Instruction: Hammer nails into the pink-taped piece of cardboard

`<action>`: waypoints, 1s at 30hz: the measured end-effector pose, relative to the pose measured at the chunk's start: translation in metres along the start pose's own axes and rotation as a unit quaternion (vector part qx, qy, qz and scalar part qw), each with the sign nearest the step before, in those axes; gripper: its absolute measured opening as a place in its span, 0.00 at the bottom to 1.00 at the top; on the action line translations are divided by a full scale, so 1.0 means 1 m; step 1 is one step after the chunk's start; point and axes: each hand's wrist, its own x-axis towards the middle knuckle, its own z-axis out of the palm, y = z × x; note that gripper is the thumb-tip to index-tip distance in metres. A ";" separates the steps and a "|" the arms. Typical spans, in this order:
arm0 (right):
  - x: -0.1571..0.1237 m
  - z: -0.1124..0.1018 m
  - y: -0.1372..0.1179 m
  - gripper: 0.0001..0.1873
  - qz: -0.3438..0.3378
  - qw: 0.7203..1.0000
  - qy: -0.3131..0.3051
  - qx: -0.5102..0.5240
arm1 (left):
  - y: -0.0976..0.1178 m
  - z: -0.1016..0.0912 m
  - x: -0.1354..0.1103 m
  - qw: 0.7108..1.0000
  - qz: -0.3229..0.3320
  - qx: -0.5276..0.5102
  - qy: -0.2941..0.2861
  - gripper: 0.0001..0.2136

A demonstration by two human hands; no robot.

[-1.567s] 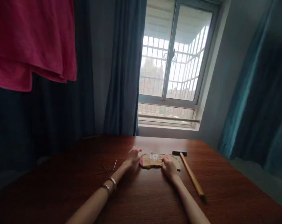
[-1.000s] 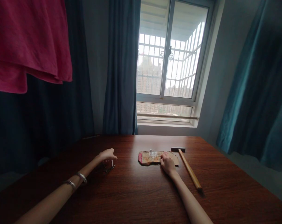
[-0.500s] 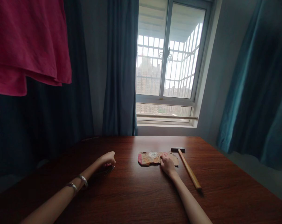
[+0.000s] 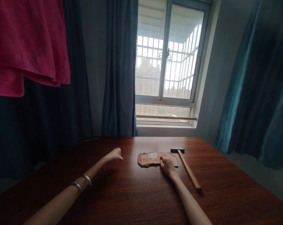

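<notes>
My left hand (image 4: pixel 114 155) hovers above the table, left of a flat, ragged piece of cardboard (image 4: pixel 144 160). Its fingers are pinched together; whatever they hold, if anything, is too small to make out. Below that wrist lie a few thin metal nails (image 4: pixel 106 171), partly hidden by the forearm. Two thin nails (image 4: pixel 150 153) stand upright at the cardboard's far edge, beside a shiny clear patch. My right hand (image 4: pixel 167 164) presses on the right part of the cardboard with curled fingers. To its right rests a hammer (image 4: pixel 189 170), dark head away from me, wooden handle toward me.
The reddish-brown wooden table (image 4: pixel 132 200) reaches to the wall under a barred window (image 4: pixel 164 100). Dark blue curtains (image 4: pixel 119 68) hang on both sides. A pink cloth (image 4: pixel 29 43) hangs at the upper left.
My left hand has moved right and slightly up, toward the cardboard, away from the loose nails. My right hand stays on the cardboard, and the hammer lies as before.
</notes>
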 end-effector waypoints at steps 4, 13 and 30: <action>-0.001 -0.007 -0.004 0.14 -0.002 0.999 0.032 0.031 | 0.037 0.009 -0.002 0.992 0.099 -0.082 0.005 0.07; 0.007 -0.017 -0.028 0.12 0.060 0.945 0.013 0.321 | 0.104 0.072 -0.015 0.946 0.175 -0.272 0.028 0.15; 0.002 -0.018 -0.033 0.19 0.095 0.862 -0.089 0.490 | 0.141 0.115 -0.019 0.920 0.186 -0.338 0.069 0.11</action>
